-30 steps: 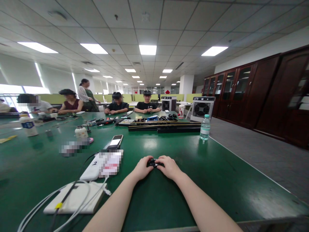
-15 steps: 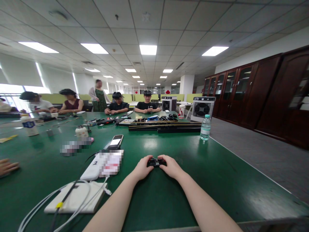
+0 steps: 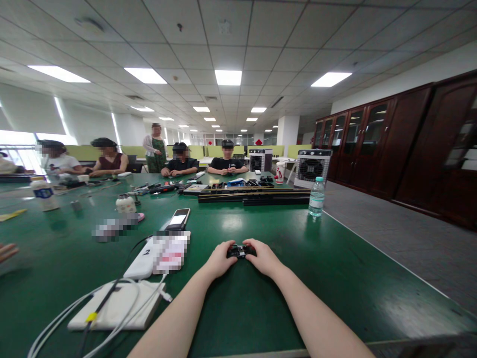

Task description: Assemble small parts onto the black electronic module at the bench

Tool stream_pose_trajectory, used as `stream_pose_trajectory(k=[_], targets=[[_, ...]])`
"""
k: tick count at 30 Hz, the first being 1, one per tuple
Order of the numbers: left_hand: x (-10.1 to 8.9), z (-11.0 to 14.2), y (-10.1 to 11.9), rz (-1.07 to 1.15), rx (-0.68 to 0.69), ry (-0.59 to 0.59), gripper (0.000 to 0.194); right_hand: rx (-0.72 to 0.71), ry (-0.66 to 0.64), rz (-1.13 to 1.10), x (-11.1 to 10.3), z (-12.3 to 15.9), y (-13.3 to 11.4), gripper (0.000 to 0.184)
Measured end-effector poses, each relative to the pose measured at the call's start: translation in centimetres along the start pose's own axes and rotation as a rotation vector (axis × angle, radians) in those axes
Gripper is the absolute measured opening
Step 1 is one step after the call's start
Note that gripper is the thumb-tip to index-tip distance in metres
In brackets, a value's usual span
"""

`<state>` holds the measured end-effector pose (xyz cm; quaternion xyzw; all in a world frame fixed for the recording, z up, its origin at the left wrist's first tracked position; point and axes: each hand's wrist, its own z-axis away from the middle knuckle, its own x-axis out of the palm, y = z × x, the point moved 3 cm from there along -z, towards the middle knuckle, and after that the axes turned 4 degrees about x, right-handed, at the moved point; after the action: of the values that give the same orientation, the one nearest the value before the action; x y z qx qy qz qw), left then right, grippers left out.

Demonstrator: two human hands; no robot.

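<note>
Both of my hands rest near the green tabletop (image 3: pixel 238 298), around a small black device (image 3: pixel 241 251) with pale, shiny parts on its upper side. My left hand (image 3: pixel 219 259) grips its left end between thumb and fingers. On the opposite end, my right hand (image 3: pixel 263 256) has its thumb and fingers closed in the same way. The device's ends are covered by my fingers, and its exact kind is too small to make out.
Left of my arms lie a white power bank (image 3: pixel 143 257), a phone (image 3: pixel 179 219), and a white flat box (image 3: pixel 115 313) under looped cables. A water bottle (image 3: pixel 316 197) stands ahead right, beside long black bars (image 3: pixel 276 197). A co-worker's hand (image 3: pixel 6 252) shows at the left edge.
My hands and the black device stay nearly still. The co-worker's hand at the left edge has drawn farther out of view, and the standing person has shifted slightly right.
</note>
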<state>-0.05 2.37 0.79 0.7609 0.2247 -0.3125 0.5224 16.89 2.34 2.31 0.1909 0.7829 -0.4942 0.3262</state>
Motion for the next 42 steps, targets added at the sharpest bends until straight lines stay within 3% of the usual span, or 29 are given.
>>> stream_pose_trajectory(k=[11,23,34,42], targets=[[-0.2,0.1,0.4,-0.053,0.051,0.005,0.041,-0.032,-0.014,0.057,-0.2,0.1,-0.6,0.025],[0.0,0.0,0.1,-0.006,0.026,0.020,0.052,-0.028,-0.009,0.117,0.2,0.2,-0.7,0.024],[-0.2,0.2,0.5,-0.035,0.035,0.014,0.042,-0.060,0.015,0.117,-0.3,0.2,-1.3,0.018],[-0.4,0.2,0.8,-0.032,0.005,0.005,0.045,0.046,0.112,0.086,-1.7,-0.2,-0.2,0.021]])
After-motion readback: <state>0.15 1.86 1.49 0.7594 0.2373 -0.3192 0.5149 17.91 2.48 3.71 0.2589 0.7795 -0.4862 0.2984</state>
